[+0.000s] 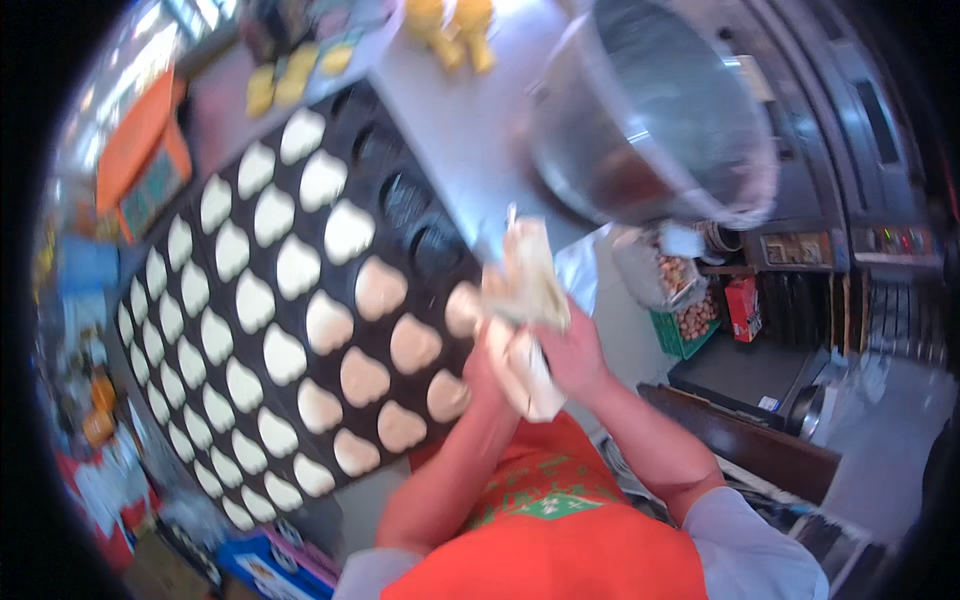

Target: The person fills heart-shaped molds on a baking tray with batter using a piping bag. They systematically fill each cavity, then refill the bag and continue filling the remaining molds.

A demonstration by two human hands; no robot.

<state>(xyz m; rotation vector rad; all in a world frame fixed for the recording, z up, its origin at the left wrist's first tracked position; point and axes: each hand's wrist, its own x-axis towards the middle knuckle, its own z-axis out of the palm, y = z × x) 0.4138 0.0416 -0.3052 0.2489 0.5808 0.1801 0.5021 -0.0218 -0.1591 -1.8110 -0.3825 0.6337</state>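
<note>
My left hand (487,364) and my right hand (574,349) meet in front of my red apron (540,532). Both are closed around a pale, blurred batter dispenser (529,300), whose exact kind I cannot tell. It lies over the near right corner of a dark moulded baking plate (360,300). Rows of shaped hollows in the plate hold batter, whitish at the far and left parts and more tan near my hands. Several dark hollows (439,244) along the upper right edge hold no batter.
A large metal bowl (645,120) stands on the steel counter (450,127) at upper right. Yellow items (450,30) lie at the top. An orange box (142,150) stands beyond the plate. Lower right are a green crate of eggs (694,322), a red box (742,307) and shelving.
</note>
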